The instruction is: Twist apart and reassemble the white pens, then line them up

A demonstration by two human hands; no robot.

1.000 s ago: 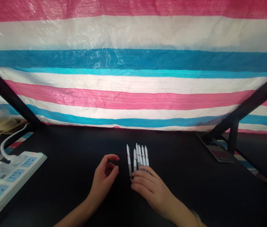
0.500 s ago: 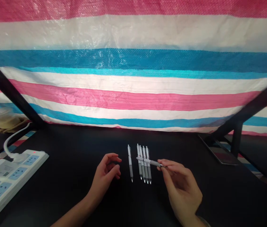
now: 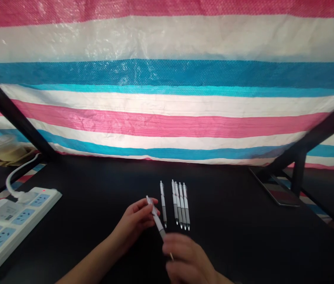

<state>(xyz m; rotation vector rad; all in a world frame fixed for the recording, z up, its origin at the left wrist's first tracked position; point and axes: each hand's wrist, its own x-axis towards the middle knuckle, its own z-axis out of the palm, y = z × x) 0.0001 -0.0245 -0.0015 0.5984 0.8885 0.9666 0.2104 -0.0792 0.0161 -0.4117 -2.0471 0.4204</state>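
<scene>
A white and grey click pen (image 3: pixel 157 221) slants between my hands above the black table. My left hand (image 3: pixel 137 219) pinches its upper, button end with the thumb and fingers. Lower down, my right hand (image 3: pixel 188 256), blurred by motion, has its fingers closed around the grey grip end, and the tip peeks out between them. Just beyond my left hand, a single matching pen (image 3: pixel 163 203) lies on the table. Right of it, several more such pens (image 3: pixel 181 205) lie side by side in a row, points toward me.
A white power strip (image 3: pixel 22 221) with a plugged-in cable lies at the left. A phone-like dark slab (image 3: pixel 276 189) rests by the right black frame leg (image 3: pixel 297 173). A striped plastic sheet (image 3: pixel 167 106) hangs behind the table (image 3: pixel 244 244). A lidded cup (image 3: pixel 0 144) stands far left.
My right hand has brought the pen left and toward me, turning it from nearly level to a steep slant. My left hand, earlier holding nothing, now grips the pen's upper end.
</scene>
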